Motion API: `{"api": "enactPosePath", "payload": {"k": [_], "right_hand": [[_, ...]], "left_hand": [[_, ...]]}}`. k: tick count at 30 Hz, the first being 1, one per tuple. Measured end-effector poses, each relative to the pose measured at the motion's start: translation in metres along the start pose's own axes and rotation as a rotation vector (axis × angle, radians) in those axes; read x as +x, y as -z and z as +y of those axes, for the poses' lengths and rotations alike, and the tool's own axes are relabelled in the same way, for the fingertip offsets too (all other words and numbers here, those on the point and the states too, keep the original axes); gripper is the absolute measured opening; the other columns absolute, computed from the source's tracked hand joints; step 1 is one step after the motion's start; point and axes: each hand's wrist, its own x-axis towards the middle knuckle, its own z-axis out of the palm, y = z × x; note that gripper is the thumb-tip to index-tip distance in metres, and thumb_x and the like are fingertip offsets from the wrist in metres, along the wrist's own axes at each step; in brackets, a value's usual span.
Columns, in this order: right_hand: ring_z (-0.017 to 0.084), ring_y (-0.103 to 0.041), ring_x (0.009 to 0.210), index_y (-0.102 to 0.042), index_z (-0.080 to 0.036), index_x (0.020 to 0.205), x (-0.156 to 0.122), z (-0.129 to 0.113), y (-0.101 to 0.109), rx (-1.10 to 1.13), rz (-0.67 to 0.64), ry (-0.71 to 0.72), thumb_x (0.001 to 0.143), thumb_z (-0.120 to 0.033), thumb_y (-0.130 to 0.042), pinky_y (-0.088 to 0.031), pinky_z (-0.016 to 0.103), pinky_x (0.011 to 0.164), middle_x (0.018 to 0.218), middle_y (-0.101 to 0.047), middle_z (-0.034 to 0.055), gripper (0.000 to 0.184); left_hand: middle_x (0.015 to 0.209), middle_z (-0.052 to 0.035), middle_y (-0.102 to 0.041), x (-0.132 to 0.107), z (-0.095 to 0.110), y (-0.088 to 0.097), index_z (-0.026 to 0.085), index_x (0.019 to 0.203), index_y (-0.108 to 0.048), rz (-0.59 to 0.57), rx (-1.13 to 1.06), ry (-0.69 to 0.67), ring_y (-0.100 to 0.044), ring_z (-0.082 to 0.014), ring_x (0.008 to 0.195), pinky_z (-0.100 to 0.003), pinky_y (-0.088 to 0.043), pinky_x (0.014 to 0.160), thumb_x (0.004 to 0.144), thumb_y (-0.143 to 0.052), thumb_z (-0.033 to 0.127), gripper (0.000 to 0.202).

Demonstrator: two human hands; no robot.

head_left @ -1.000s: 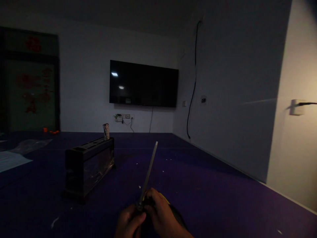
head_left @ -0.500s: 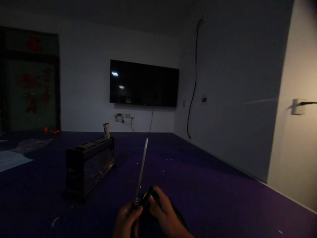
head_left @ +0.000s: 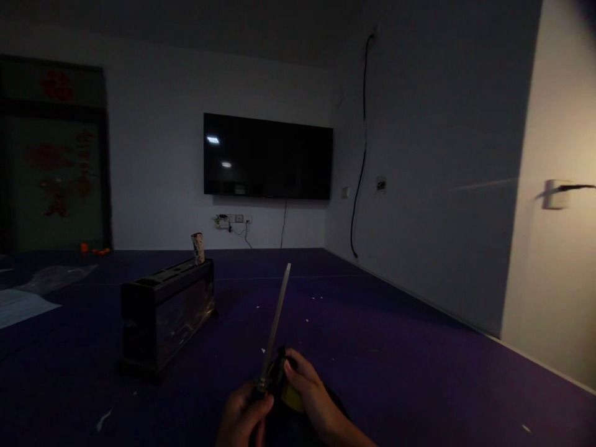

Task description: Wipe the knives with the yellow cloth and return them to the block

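Note:
My left hand [head_left: 244,413] is wrapped round the dark lower end of a long, thin metal rod [head_left: 277,316], which points up and away, leaning slightly right. A threaded or ringed collar shows just above my fingers. Close beside it, my right hand [head_left: 310,391] is closed on a black and yellow object [head_left: 291,397], with the thumb pressed on its dark upper part. Low light and my fingers hide its exact kind. The two held things nearly touch or overlap, and I cannot tell which.
On the purple surface [head_left: 372,360] stands a long black box-like unit [head_left: 184,316] with a patterned cylinder [head_left: 198,248] upright on top. Clear plastic [head_left: 58,277] and a white sheet [head_left: 25,305] lie left. A television [head_left: 267,155] hangs on the far wall; a door handle [head_left: 556,194] is at right.
The metal rod's tip has swung to the right and the rod leans more. My right hand has shifted slightly right, its grip kept. The camera view has moved a little.

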Motion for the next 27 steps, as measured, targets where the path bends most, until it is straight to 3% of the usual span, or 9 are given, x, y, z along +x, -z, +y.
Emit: {"api": "enactPosePath", "payload": {"k": [15,22,27], "right_hand": [[0.012,-0.054,0.06,-0.061,-0.015,0.078,0.006,0.009,0.005,0.088,0.098,-0.135,0.063,-0.046,-0.073,-0.039,0.025,0.062,0.067,-0.057,-0.0001,0.037],[0.012,-0.054,0.055,-0.061,-0.013,0.073,0.008,0.01,0.01,0.095,0.151,-0.228,0.061,-0.043,-0.075,-0.04,0.026,0.059,0.065,-0.058,0.0009,0.035],[0.012,-0.054,0.056,-0.061,-0.014,0.073,0.007,0.009,0.011,0.117,0.092,-0.222,0.063,-0.041,-0.074,-0.042,0.026,0.06,0.063,-0.057,0.0009,0.032]], "left_hand": [[0.032,0.0069,-0.038,0.003,0.006,-0.003,0.018,0.054,-0.049,0.051,-0.074,0.066,-0.036,-0.007,0.026,-0.017,-0.028,0.031,0.063,-0.059,0.06,0.044],[0.031,0.0073,-0.038,0.003,0.004,-0.002,0.018,0.056,-0.049,-0.005,-0.082,0.084,-0.034,-0.0067,0.023,-0.016,-0.024,0.027,0.063,-0.058,0.061,0.045],[0.032,0.0077,-0.038,0.0,0.005,-0.002,0.018,0.063,-0.05,-0.053,-0.124,0.053,-0.036,-0.0073,0.024,-0.016,-0.024,0.028,0.064,-0.057,0.062,0.045]]}}
